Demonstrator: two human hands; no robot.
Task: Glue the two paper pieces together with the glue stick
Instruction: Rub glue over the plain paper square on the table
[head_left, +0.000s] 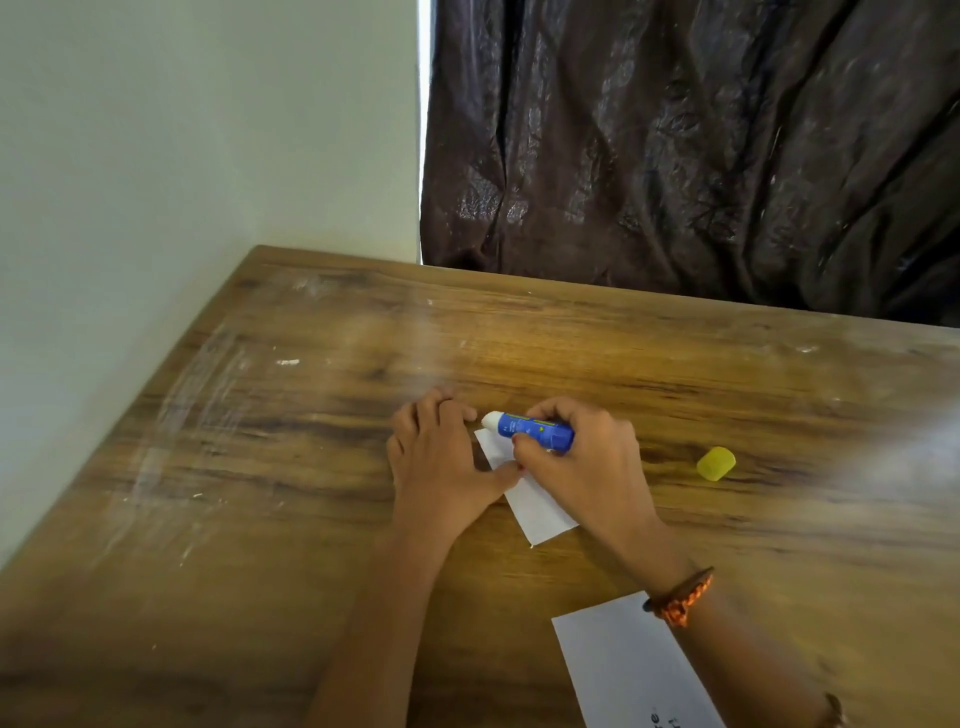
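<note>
A scuffed wooden surface (260, 415) meets a pale wall (182, 156) and dark curtain (701, 145). Mid-surface, the left hand (441, 467) lies flat on a small paper piece (535, 506); the right hand (587, 467) grips the glue stick (530, 428) over it. A yellow cap (716, 463) lies toward the right edge, and a second paper piece (623, 670) at the near edge.

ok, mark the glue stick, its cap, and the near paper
glue stick (535, 430): head view, blue barrel
cap (716, 463): head view, yellow side
near paper (623, 660): head view, blank middle

Yellow cap (716, 463) sits right; table (260, 467) bare leftward.
</note>
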